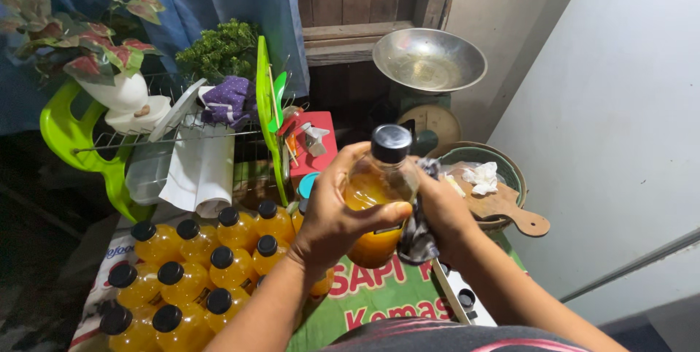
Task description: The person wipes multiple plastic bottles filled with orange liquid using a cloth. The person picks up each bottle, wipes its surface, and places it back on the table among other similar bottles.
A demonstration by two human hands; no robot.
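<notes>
Amber-filled bottle (380, 199), black cap, held upright right of bottle cluster (197, 264). Left hand (332, 217) fingers wrap body; right hand (441, 210) presses cloth (417, 239) against it. Probably heavy, rigid, slippery; grip mid-body.

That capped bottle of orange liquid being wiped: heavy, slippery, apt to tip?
The bottle looks nearly full, so probably heavy for its size. The left hand wraps it while the right hand presses a dark cloth to it; its smooth surface may be slick. Rounded, it could roll if laid down.
</notes>
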